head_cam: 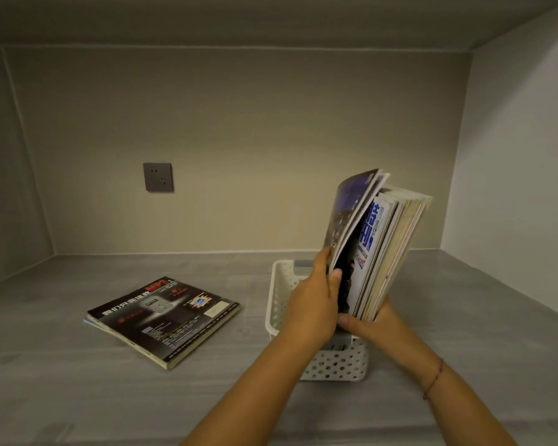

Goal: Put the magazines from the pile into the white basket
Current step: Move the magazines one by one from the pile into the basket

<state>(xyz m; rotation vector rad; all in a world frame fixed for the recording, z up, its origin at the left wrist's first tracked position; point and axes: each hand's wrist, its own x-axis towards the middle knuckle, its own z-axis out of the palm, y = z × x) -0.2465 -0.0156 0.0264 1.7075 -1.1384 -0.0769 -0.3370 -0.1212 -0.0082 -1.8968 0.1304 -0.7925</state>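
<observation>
Left hand (314, 297) clasps the outermost dark-covered magazine (348, 220), thumb pressed on its inner face. Right hand (372, 320) grips the lower edge of the upright magazines (390, 252), which stand in the white basket (334, 365), leaning right. Pile (165, 317) lies flat on the grey surface (78, 397), well left of the basket.

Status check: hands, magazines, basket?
Both hands, left and right, gripping upright magazines in white basket. Pile remains left of it. Nothing blocking.

magazines (376, 249) upright in basket (279, 304), pile (165, 320) left on surface (78, 381), socket (158, 177) behind
</observation>
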